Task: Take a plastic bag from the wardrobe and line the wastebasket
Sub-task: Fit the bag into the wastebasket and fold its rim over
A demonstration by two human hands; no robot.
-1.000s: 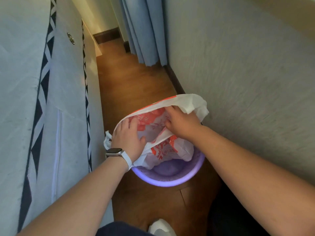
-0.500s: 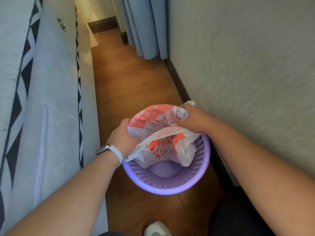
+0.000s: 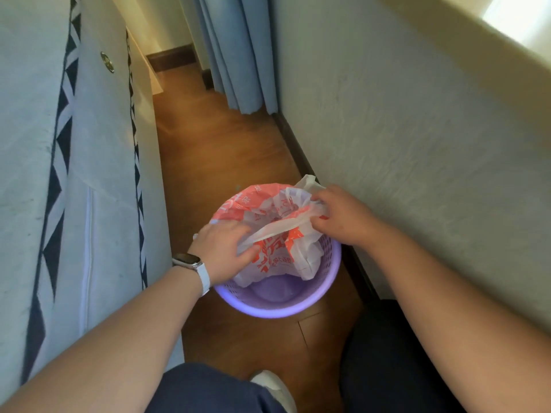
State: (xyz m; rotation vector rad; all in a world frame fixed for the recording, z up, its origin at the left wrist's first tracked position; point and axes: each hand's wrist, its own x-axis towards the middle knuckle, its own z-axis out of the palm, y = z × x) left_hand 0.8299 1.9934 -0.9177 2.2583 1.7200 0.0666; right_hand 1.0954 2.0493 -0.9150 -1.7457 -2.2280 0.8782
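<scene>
A round purple wastebasket (image 3: 277, 307) with a perforated wall stands on the wooden floor beside the wall. A white plastic bag with red-orange print (image 3: 277, 234) hangs inside it; its far edge is folded over the far rim, while the near rim is bare. My left hand (image 3: 222, 253), with a watch on the wrist, grips the bag's edge at the basket's left rim. My right hand (image 3: 340, 217) pinches the bag's white handle at the right rim. A strip of bag stretches between both hands.
A grey fabric wardrobe (image 3: 74, 189) with black-and-white triangle trim fills the left side. A textured wall (image 3: 417, 144) with a dark baseboard runs along the right. Blue curtains (image 3: 238, 55) hang at the far end. My knees and a white shoe (image 3: 271, 386) are below.
The bag has gone lower into the basket and its far edge now wraps the far rim. Both hands have moved down to the rim, left and right.
</scene>
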